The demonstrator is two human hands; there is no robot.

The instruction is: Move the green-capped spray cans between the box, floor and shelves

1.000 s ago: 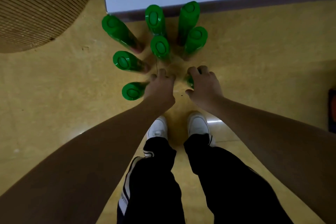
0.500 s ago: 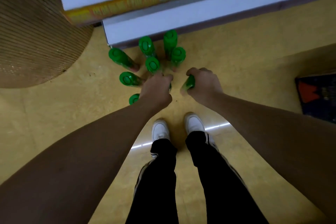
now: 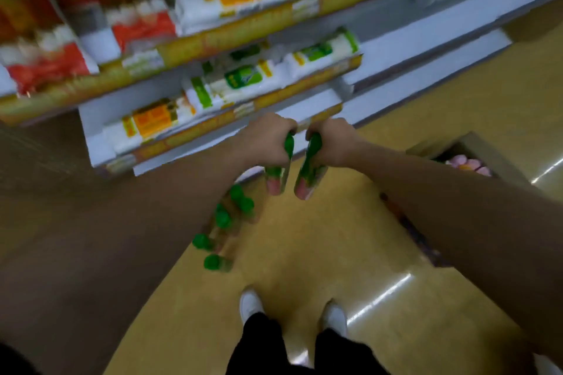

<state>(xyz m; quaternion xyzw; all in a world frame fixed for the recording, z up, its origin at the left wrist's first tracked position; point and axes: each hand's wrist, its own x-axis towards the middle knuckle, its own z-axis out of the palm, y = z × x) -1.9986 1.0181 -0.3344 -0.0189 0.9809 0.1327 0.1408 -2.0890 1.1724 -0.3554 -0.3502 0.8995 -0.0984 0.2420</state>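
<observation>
Gripping one green bottle [image 3: 275, 175] each, left hand [image 3: 269, 143] and right hand [image 3: 330, 143] hold them, probably upright; more bottles [image 3: 225, 222] stand at seven o'clock.

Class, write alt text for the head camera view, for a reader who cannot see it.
Each of a person's hands grips a green-capped bottle: left hand on the left bottle, right hand on the right bottle, held up before blurred shop shelves. More green-capped bottles stand on the yellow floor below, beyond white shoes.
</observation>
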